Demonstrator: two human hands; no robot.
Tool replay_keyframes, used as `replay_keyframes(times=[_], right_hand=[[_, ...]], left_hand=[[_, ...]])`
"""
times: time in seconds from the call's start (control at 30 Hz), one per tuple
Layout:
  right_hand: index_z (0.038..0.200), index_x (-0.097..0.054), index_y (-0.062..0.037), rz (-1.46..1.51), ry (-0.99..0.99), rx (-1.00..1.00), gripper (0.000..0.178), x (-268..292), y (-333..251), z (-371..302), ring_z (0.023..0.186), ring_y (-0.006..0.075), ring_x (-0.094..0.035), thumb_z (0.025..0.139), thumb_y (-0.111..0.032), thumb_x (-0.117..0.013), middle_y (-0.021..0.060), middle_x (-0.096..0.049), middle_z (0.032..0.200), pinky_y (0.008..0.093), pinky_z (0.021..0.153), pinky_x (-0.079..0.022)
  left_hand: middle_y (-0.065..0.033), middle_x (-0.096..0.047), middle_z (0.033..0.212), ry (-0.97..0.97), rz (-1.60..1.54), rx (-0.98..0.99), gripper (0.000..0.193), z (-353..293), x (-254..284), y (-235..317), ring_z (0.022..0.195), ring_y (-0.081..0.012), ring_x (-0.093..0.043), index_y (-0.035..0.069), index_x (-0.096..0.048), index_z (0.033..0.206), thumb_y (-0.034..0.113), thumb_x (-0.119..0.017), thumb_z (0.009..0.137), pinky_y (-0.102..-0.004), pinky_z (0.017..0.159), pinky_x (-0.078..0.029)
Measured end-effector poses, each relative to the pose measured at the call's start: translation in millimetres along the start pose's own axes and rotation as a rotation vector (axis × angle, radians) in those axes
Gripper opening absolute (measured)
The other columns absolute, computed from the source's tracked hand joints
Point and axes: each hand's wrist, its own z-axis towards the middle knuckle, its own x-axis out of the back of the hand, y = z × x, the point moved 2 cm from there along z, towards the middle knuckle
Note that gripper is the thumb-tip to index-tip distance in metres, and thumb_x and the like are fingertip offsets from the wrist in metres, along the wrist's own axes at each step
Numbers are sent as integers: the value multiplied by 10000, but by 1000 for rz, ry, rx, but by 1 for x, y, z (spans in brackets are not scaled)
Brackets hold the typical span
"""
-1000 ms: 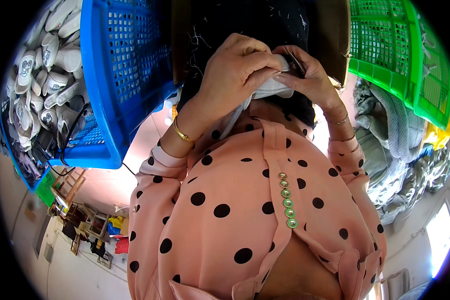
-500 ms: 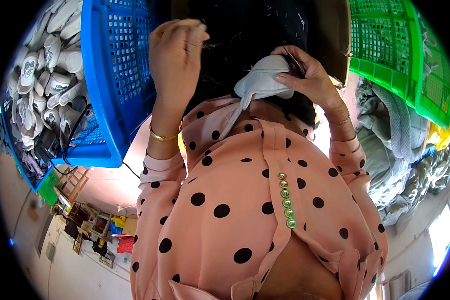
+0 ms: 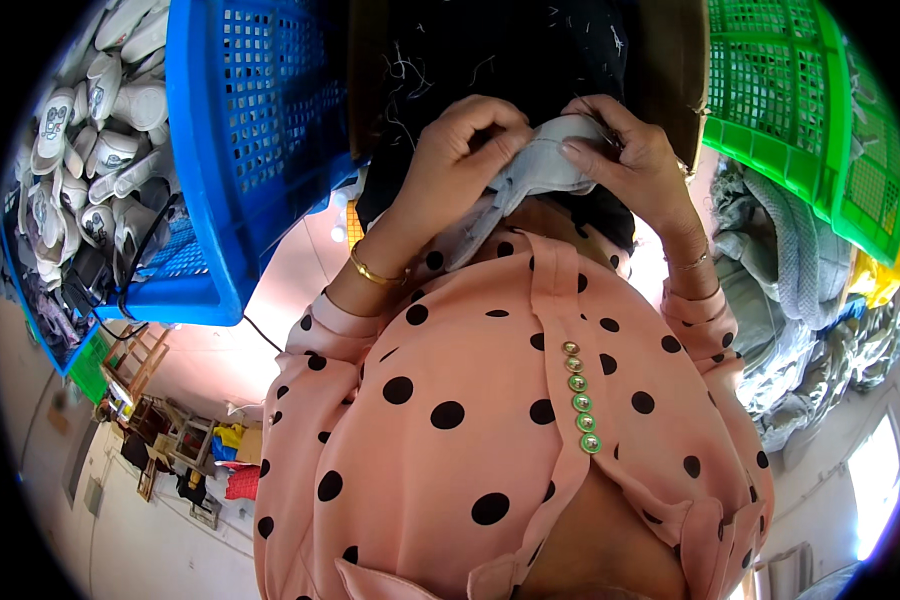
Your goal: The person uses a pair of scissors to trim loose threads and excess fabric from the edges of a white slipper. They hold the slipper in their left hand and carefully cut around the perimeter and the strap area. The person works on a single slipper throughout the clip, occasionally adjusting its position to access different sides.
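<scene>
Over my dark-clothed lap, a light grey shoe upper (image 3: 550, 165) is held between both hands, its narrow strip hanging down toward my shirt. My left hand (image 3: 465, 150) pinches the upper's left edge, thumb and fingers together. On the other side, my right hand (image 3: 635, 165) grips it with the thumb on top and the fingers curled behind. Whether a dark slim tool is still in my right palm is hidden by the fingers. Loose pale thread ends (image 3: 410, 70) lie on the dark cloth beyond my hands.
At my left stands a blue plastic basket (image 3: 195, 130), with a heap of white and grey shoe parts (image 3: 100, 150) beside it. A green plastic basket (image 3: 775, 130) is at my right, above piled grey fabric pieces (image 3: 770, 260). A cardboard box edge (image 3: 698, 100) borders my lap.
My left hand has come down and right from empty air to pinch the upper. My right hand stays on it; the dark slim tool seen there before no longer shows clearly.
</scene>
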Motion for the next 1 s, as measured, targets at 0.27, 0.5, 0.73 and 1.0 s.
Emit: replay_keyframes(times=[0.27,0.5,0.73,1.0], right_hand=[[1160,-605,-19,102,-39,-5,395,0,5,0,849,90,-661,834,-170,-770,84,-705,934,241,777,-537],[1160,-599,-20,132,-36,19,396,-2,14,1,871,69,-634,835,-164,-773,68,-693,952,239,791,-533],[1154,-604,-32,243,-73,-15,378,-1,16,2,905,65,-618,838,-156,-771,39,-675,983,234,814,-532],[1163,-603,-28,243,-77,6,388,0,19,2,904,66,-617,835,-149,-773,36,-673,992,232,833,-526]], left_hand=[[20,-516,714,-85,-934,184,172,8,-13,-2,624,-54,-395,68,-545,934,199,-493,1033,-203,633,-423],[16,-510,831,77,-206,95,164,2,4,4,750,-79,-479,53,-593,1100,122,-623,954,-225,741,-445],[-42,-585,976,-36,225,-35,183,-1,1,0,869,-132,-568,54,-680,1026,78,-716,848,-239,826,-467],[-38,-611,937,-103,-73,98,99,2,-1,-8,854,-94,-558,23,-623,1001,97,-618,936,-228,765,-463]])
